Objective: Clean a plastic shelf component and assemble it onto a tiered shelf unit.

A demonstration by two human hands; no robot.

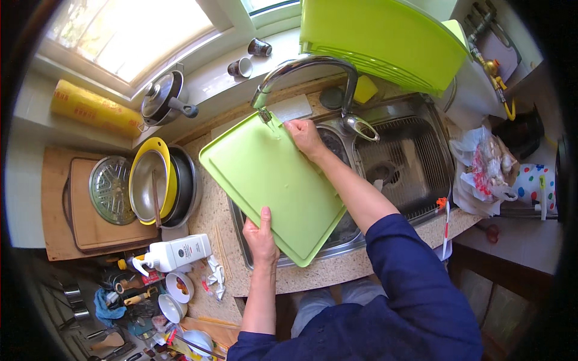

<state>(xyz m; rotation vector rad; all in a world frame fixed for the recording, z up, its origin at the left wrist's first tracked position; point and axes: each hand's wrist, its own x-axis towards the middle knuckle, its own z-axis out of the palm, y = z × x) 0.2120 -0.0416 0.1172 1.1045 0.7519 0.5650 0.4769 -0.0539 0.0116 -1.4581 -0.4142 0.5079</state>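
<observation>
A light green, flat rectangular plastic tray with a raised rim is tilted over the left sink basin. Whether it is a tray or a lid, I cannot tell. My left hand grips its lower left edge, thumb along the face and fingers mostly hidden beneath. Closed round the far right edge is my right hand, its forearm crossing above the sink divider. The chrome faucet arches over the tray's far corner, and water appears to run from its spout onto the surface. Most of the left basin is hidden under the tray.
Right of my arm lies the ribbed right basin. A large green plastic container stands behind it. Pans, a yellow-rimmed colander and a white pump bottle crowd the left counter. Plastic bags sit at right.
</observation>
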